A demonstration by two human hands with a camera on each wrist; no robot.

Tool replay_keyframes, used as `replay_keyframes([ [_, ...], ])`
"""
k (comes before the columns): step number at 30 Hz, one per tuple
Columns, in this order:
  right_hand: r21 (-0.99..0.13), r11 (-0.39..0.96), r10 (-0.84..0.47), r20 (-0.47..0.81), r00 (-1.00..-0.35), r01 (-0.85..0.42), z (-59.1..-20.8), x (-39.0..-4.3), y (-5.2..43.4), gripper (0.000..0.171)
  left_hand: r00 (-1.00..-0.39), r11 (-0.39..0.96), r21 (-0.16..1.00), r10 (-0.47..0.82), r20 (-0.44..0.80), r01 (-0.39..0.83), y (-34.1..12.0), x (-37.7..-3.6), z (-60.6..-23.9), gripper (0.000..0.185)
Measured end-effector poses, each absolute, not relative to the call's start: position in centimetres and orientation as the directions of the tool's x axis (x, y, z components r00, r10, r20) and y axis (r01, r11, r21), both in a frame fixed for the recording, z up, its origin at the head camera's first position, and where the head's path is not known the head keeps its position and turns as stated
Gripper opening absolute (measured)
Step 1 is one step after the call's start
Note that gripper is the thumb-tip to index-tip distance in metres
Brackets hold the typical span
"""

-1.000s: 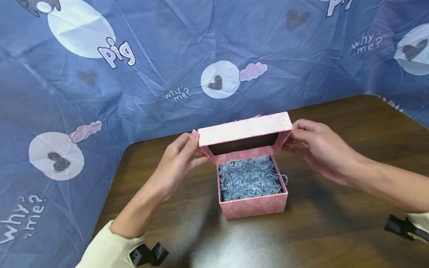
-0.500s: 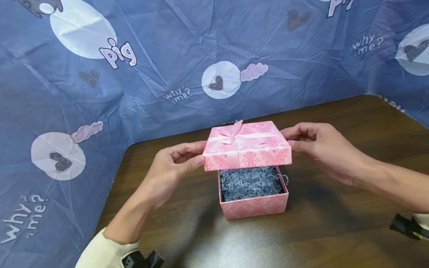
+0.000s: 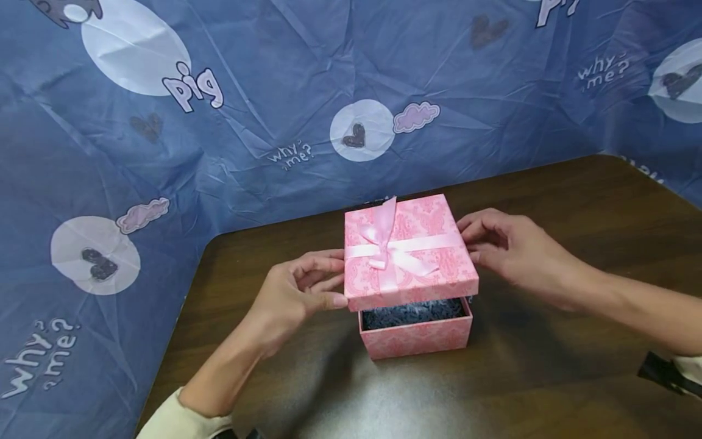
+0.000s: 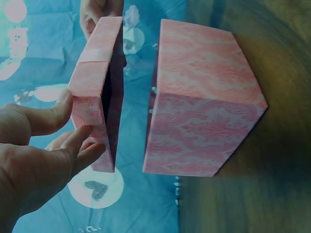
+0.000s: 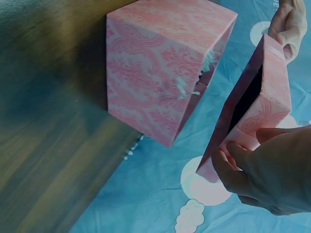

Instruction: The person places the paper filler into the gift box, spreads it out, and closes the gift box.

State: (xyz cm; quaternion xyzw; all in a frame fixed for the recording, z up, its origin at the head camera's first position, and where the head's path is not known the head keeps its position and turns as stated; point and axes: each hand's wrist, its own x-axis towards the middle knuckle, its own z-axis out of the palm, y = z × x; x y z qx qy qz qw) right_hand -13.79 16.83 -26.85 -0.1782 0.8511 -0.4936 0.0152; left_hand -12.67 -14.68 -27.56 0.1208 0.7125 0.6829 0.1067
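Note:
A pink patterned box lid with a ribbon bow hangs over the open pink gift box on the table. My left hand holds the lid's left side, thumb near its front corner. The right hand holds the opposite side with thumb and fingers. Blue shredded paper fills the box and shows below the lid's front edge. Both wrist views show a gap between the lid and the box. A few paper strands stick out over the box's right rim.
The box stands on a dark brown wooden table. A blue printed cloth hangs behind the table and along its left side.
The lid has tipped from underside-forward to nearly level, bow side up, and come down and forward over the box. Both hands have moved with it; the box has stayed put.

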Motion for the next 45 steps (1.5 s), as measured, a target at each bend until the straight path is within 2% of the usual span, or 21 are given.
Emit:
replay_keyframes([
  [17, -0.851, 0.438, -0.359, 0.131, -0.924, -0.29, -29.8, -13.4, 16.4, 0.014, -0.951, 0.112, 0.994, 0.308, -0.028, 0.007, -14.2, -11.7, -30.0, 0.04],
  [33, -0.79, 0.524, -0.36, 0.131, -0.924, -0.316, -31.9, -12.3, 16.1, 0.018, -0.946, 0.096, 0.995, 0.323, -0.035, -0.004, -14.0, -10.6, -32.3, 0.039],
  [41, -0.809, 0.505, -0.346, 0.13, -0.929, -0.302, -32.2, -12.3, 15.9, 0.018, -0.943, 0.104, 0.995, 0.33, -0.033, 0.002, -14.2, -10.7, -32.5, 0.04],
  [45, -0.791, 0.51, -0.365, 0.159, -0.917, -0.339, -32.5, -12.3, 16.1, 0.02, -0.942, 0.189, 0.982, 0.335, -0.036, 0.03, -14.5, -10.6, -32.6, 0.04],
])
